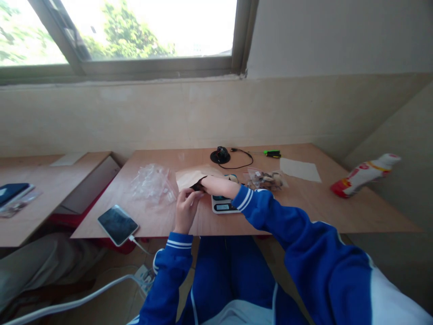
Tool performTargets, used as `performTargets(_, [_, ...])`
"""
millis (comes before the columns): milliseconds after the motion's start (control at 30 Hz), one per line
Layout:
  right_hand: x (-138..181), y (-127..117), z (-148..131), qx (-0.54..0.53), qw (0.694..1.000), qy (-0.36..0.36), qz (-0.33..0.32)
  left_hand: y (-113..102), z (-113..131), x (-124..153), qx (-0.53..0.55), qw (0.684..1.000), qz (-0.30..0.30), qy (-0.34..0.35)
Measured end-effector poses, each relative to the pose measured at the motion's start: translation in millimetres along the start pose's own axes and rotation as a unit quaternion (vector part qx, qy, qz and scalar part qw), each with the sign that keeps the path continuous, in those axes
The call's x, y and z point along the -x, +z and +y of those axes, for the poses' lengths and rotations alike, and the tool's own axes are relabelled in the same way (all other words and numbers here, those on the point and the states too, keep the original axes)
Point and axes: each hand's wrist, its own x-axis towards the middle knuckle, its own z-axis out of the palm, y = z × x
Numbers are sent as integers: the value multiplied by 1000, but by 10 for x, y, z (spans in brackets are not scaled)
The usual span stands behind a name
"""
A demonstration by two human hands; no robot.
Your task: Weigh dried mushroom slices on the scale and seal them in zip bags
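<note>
My left hand [186, 206] pinches the near edge of a tan paper bag [190, 175], whose dark opening faces me. Into that opening reaches my right hand [207, 182], with its fingers hidden inside. Partly beneath my right forearm sits a white digital scale [218, 208] with a small display. What rests on its pan is mostly covered by the arm. Right of the scale lies a clear plastic bag [269, 180] of brownish pieces. A pile of clear plastic bags [150, 184] is left of the paper bag.
At the desk's back stand a black round-based device [220, 155] with a cable and green-black screwdrivers [272, 154]. White paper [301, 169] and a red-white bottle [361, 177] are right. A phone [118, 224] overhangs the front left edge. Another person's leg [37, 266] shows left.
</note>
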Motion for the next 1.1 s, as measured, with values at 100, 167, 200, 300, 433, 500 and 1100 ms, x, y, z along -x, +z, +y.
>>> performTargets(100, [228,-142,-97,118,993,1,-23,6,-22,-21,11,999,27,-22])
performTargets(167, [381,-302,-147,95,995,-23,10,13,-40,-44,13,998,53,-36])
performTargets(200, [461,-389,-151,56,997,-32,43,17,-48,-62,10,997,65,-41])
performTargets(300, [719,-600,-42,-126,979,-22,160,31,-73,-173,-2,994,92,-55])
performTargets(433, [1088,-588,269,-321,908,44,265,95,-153,-528,-27,984,136,-113])
performTargets(500, [1245,-452,404,-374,874,81,299,161,-234,-779,-44,977,151,-141])
performTargets(1100, [1682,291,686,-584,709,169,358,605,199,-389,-13,984,138,-115])
